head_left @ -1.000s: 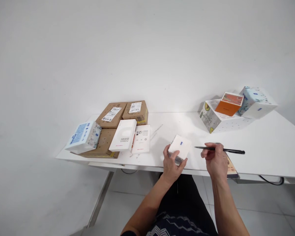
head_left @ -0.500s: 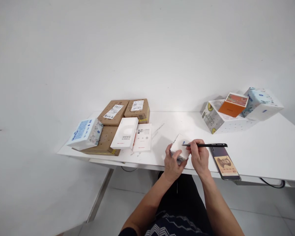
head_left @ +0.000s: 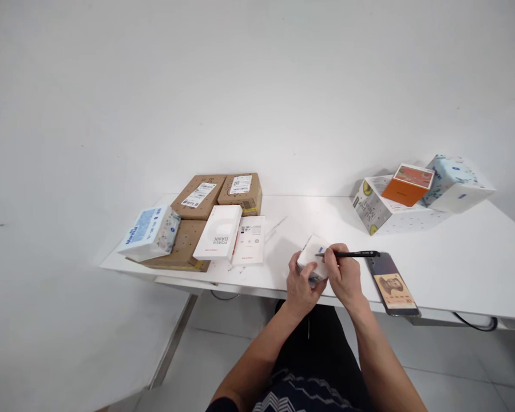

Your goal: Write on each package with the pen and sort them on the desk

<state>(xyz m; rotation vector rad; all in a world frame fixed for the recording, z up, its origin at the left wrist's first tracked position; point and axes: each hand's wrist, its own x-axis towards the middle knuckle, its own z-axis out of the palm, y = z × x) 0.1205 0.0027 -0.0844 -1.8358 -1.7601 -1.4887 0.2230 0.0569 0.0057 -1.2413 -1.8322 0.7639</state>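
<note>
My left hand [head_left: 301,289] is wrapped around a small white pack [head_left: 310,249] that looks like a tissue pack, with a blue mark on its upper face. The pack is held at the table's front edge, that face turned up. In my right hand [head_left: 345,278] is a black pen [head_left: 360,254], lying nearly level. Its tip is at the pack's upper face, just beside the blue mark; whether it touches I cannot tell. Right of my right hand lies a phone [head_left: 384,266] with a banknote-like picture [head_left: 395,290] on its back.
On the left of the white table [head_left: 450,257] are brown cartons [head_left: 199,194], a white power bank box [head_left: 218,232], a flat white box [head_left: 251,246] and a tissue pack [head_left: 148,232]. Back right stand a Super Meal box [head_left: 375,209], an orange box [head_left: 405,191] and another tissue pack [head_left: 457,183].
My right hand and the pen have shifted slightly left across the pack's upper face. My left hand and the pack stay almost where they were.
</note>
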